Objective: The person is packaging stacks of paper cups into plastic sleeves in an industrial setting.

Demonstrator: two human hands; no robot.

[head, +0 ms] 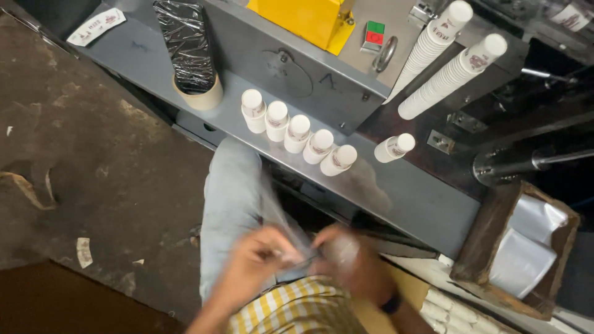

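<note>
My left hand (255, 265) and my right hand (354, 263) meet low in the head view, over my lap, both blurred by motion. Between them stretches a thin clear plastic bag (279, 213). A pale cup-like object (341, 250) sits against my right hand's fingers; its outline is too blurred to be sure. Above, several small white paper cups (298, 133) stand upside down in a row on the grey metal shelf (408, 192). One more cup (394, 147) lies apart to the right.
Two long stacks of white cups (450, 75) lean against the machine at top right. A roll of shiny film (187, 52) stands at top left. A wooden box (518, 247) with plastic bags sits at right. Dirty floor lies to the left.
</note>
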